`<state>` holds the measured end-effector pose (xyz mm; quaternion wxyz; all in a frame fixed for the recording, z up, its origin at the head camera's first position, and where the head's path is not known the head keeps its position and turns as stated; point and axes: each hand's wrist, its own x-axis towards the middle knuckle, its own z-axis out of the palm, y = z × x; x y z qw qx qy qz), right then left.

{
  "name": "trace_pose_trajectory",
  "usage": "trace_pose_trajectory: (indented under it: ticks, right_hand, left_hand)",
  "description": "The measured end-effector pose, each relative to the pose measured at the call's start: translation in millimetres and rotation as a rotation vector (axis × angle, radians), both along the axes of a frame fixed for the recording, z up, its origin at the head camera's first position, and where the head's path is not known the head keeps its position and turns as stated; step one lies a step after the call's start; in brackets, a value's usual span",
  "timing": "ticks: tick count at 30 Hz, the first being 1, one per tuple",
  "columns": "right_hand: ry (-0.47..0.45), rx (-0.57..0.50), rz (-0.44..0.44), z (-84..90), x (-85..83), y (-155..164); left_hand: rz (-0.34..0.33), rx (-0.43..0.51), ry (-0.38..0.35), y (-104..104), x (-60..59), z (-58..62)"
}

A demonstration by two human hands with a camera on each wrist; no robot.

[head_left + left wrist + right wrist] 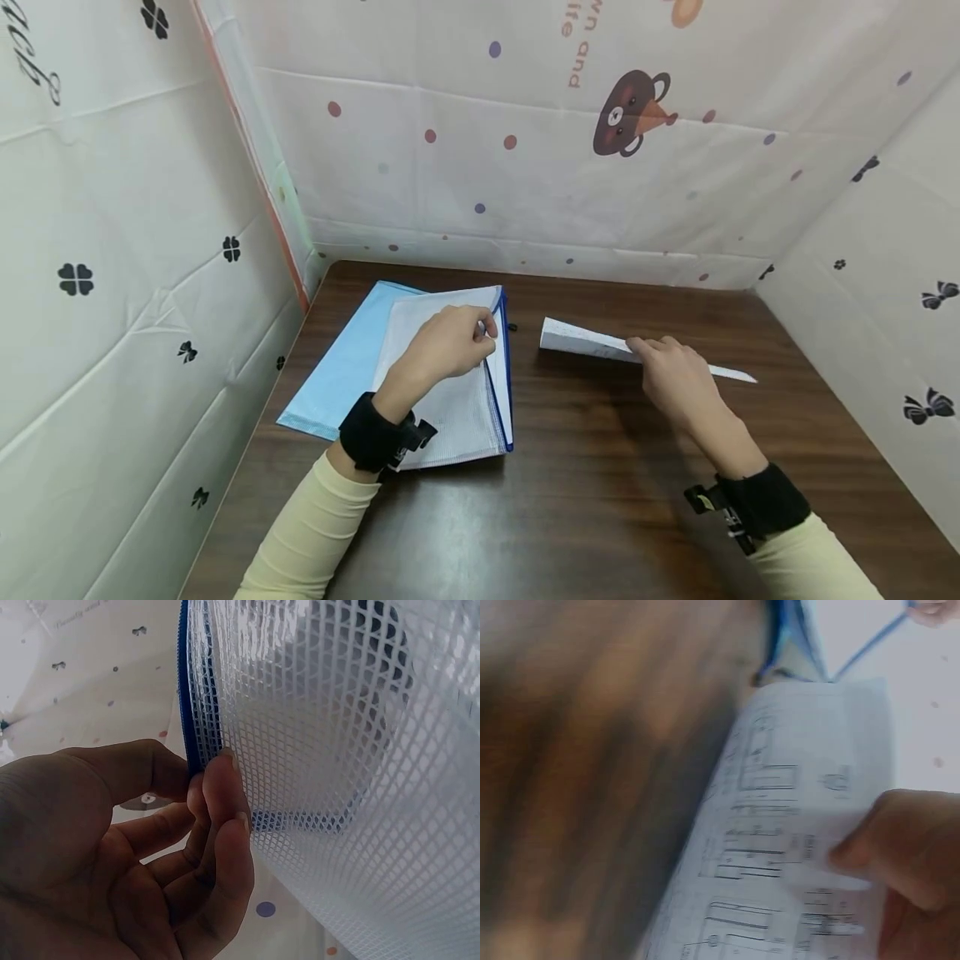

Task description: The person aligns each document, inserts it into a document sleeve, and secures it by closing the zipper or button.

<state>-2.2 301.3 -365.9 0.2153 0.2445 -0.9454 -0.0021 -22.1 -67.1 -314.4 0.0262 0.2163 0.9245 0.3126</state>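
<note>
On the dark wooden table (pixel 600 500), toward its far left corner, we see a light blue folder (pixel 337 375) lying flat, with a white mesh zip pouch (pixel 457 408) overlapping its right side. Our left hand (pixel 446 342) pinches the pouch's blue zipper edge (pixel 187 697) between thumb and curled fingers (pixel 225 817), lifting the upper layer off the lower one. Just right of the pouch, well apart from it, a printed paper sheet (pixel 592 342) is raised off the table. Our right hand (pixel 675 379) grips that sheet, thumb on its printed face, fingers underneath.
</note>
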Motion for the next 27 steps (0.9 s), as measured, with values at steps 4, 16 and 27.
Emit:
trace_pose_trajectory:
  ticks: [4,16,27]
  right_hand:
    - [-0.016,0.055,-0.030,17.1,8.9,-4.5]
    - [0.287,-0.444,-0.039,40.6,12.7,-9.3]
    - [-0.370,-1.023,-0.199,50.3,23.7,-2.3]
  left_hand:
    - [-0.003,-0.009,0.013,2.6,-0.3,-0.9]
    - [-0.005,-0.004,-0.008,3.0,-0.1,0.6]
    - [-0.018,0.018,-0.018,-0.1,0.8,0.5]
